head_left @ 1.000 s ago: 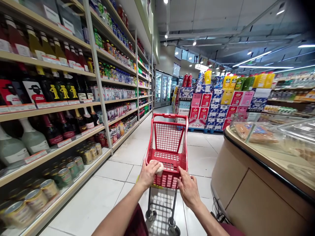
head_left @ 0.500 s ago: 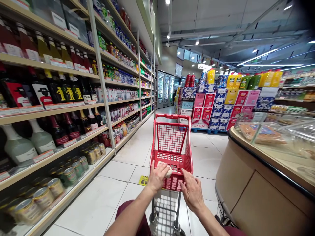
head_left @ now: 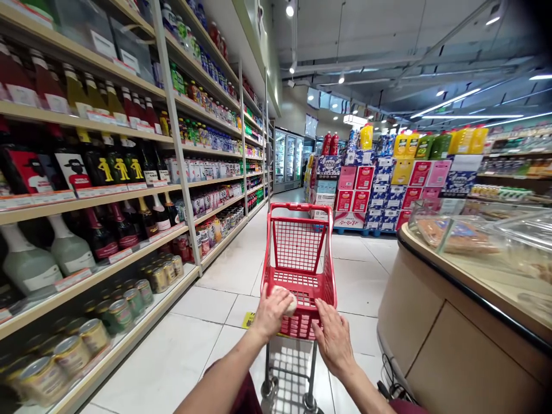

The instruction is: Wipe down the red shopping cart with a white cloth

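A red plastic shopping cart (head_left: 297,244) on a grey metal frame stands right in front of me, its grid basket bare inside. My left hand (head_left: 272,310) is closed on a whitish wad of cloth (head_left: 285,299) and presses it at the near left part of the basket rim. At the near right corner, my right hand (head_left: 334,336) grips the rim, fingers over the edge and thumb on the near side. The cart's front wheels and lower frame show below, between my forearms.
Shelves of bottles and cans (head_left: 121,310) line the left side. A curved counter (head_left: 448,322) with packed food stands close on the right, cables at its foot. Stacked drink cartons (head_left: 362,187) stand ahead. A yellow floor sticker (head_left: 248,319) lies left of the cart.
My left hand with the cloth has shifted slightly left and toward me along the rim. The right hand keeps its place on the corner. The view has moved slightly.
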Demonstrator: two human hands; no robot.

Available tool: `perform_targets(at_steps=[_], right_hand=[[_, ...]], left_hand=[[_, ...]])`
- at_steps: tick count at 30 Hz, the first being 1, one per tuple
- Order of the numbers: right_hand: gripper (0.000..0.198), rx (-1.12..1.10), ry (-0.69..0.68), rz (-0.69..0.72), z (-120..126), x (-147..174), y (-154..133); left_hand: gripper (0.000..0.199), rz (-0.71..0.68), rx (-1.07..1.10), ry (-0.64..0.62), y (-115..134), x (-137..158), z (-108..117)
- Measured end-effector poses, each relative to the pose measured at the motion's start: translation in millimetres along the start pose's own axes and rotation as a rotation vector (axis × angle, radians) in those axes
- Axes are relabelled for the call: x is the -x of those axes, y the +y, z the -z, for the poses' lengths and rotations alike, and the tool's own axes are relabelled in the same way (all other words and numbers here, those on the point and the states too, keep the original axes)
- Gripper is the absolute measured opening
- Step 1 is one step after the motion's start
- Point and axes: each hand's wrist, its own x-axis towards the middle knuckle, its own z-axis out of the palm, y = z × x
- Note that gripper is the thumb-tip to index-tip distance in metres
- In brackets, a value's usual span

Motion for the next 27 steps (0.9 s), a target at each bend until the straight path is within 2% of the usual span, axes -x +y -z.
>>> perform_targets(at_steps=[2, 4, 6, 11, 13, 17, 19, 22, 25, 27], right_hand=[[0.048, 0.021, 0.008, -0.013, -3.3, 1.5, 0.5], [0.048, 0.043, 0.0, -0.01, -2.0, 3.1, 5.4], [0.047, 0.054, -0.022, 0.014, 2.8, 4.6, 11.8], [0.046, 0.039, -0.042, 0.05, 9.8, 7.2, 13.1], [0.047, 0.035, -0.027, 0.054, 6.4, 6.5, 6.9], [0.046, 0.05, -0.023, 0.062, -3.5, 2.5, -1.7], [0.045, 0.06, -0.052, 0.059, -6.0, 1.3, -0.3], [0.045, 0.052, -0.114, 0.049, -5.7, 2.2, 3.9], [0.047, 0.023, -0.16, 0.041, -4.7, 4.2, 2.8], [0.049, 0.004, -0.185, 0.042, -4.2, 4.9, -0.1]], left_hand=[[0.033, -0.072, 0.03, -0.026, 22.9, -12.3, -12.2], [0.034, -0.119, 0.05, -0.035, 35.0, -20.3, -17.2], [0.033, -0.122, 0.059, -0.03, 29.0, -17.6, -11.9], [0.032, 0.006, 0.057, 0.024, -17.2, 9.7, 16.6], [0.03, 0.016, 0.075, 0.022, -16.6, 9.3, 17.7], [0.03, -0.111, 0.106, -0.064, 13.6, -13.3, 4.4], [0.029, -0.148, 0.099, -0.095, 20.0, -21.8, 2.1], [0.027, -0.097, 0.077, -0.099, 6.4, -18.7, 8.8], [0.027, 0.02, 0.039, -0.068, -13.9, -6.3, 17.4], [0.028, 0.076, 0.019, -0.059, -19.1, -0.8, 20.0]])
